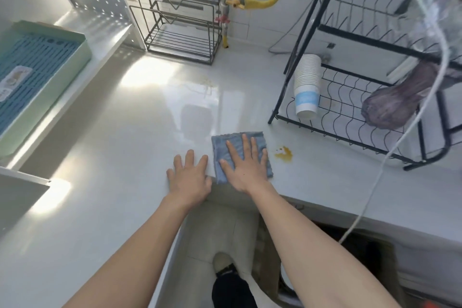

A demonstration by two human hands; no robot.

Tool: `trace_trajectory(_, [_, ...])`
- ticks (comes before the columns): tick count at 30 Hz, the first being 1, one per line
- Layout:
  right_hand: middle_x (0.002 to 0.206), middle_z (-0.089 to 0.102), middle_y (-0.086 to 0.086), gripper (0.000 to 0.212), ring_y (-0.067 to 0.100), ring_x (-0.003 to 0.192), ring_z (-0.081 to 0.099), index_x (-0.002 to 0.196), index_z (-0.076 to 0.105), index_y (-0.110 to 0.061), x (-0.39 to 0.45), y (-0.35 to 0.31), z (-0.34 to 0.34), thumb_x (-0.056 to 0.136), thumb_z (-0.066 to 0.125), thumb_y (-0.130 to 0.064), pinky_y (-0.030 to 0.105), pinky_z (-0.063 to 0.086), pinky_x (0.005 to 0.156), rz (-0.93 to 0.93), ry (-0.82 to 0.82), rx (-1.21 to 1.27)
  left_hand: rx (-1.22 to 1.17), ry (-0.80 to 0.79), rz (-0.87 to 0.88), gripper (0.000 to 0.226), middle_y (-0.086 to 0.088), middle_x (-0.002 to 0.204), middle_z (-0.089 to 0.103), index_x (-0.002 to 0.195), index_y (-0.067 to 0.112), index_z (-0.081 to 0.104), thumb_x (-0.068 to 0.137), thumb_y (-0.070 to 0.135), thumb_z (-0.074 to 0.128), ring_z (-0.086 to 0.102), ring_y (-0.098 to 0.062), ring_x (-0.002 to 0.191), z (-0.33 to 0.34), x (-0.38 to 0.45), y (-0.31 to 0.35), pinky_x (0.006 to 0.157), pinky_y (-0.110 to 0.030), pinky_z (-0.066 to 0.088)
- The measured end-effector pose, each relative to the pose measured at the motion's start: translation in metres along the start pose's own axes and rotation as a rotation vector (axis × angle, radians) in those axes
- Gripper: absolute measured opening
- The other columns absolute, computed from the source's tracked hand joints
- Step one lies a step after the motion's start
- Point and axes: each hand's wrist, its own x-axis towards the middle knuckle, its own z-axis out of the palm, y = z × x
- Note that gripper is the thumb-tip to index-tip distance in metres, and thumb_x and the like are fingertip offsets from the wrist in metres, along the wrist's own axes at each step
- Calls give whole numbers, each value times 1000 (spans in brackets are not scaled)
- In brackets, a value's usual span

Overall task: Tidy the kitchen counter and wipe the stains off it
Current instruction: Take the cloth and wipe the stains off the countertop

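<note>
The right hand (246,166) lies flat, fingers spread, pressing the folded blue cloth (240,155) onto the white bench (125,145) near its front edge; nothing is pinched. The left hand (190,177) rests open and empty just left of it. The cloth looks soft, light and limp, so palm pressure should drive it right to the orange stain (284,153) nearby.

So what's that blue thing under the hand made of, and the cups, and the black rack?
The blue cloth under the right hand looks like soft woven fabric, perhaps microfibre: its surface is fuzzy and matte. The stacked cups look like paper, white and dull with thin rolled rims. The black rack seems to be coated metal wire, thin, stiff and bent into waves.
</note>
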Motion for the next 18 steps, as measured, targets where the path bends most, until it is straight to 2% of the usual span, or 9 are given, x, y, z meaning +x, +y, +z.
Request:
trace_trajectory(4, [162,-34,3,67,27,147,-34,157,-12,-42,34,9,-16,99,13,-66,58,-19,117,60,5,38,32,16,20,55,-8,157,15,146,31,30,94,43,46,19,-39,140,8,10,15,102,-53,36])
trace_trajectory(7, [163,-32,4,67,28,148,-32,157,-11,-41,55,18,-32,100,14,-65,57,-19,118,43,0,19,44,94,11,54,-7,153,21,143,32,33,93,43,46,25,-37,134,13,18,21,97,-50,37])
trace_trajectory(13, [166,-24,2,68,22,151,-26,158,-6,-41,19,60,-17,99,15,-67,50,-20,119,-18,83,-17,22,116,50,51,-8,150,27,141,32,37,91,39,48,28,-38,131,16,34,62,95,-53,38])
trace_trajectory(18, [166,-23,2,68,22,151,-26,157,-8,-42,4,118,-29,98,14,-68,50,-20,118,81,80,-30,4,57,45,50,-9,149,24,139,29,34,91,30,48,26,-39,131,9,48,101,96,-53,37])
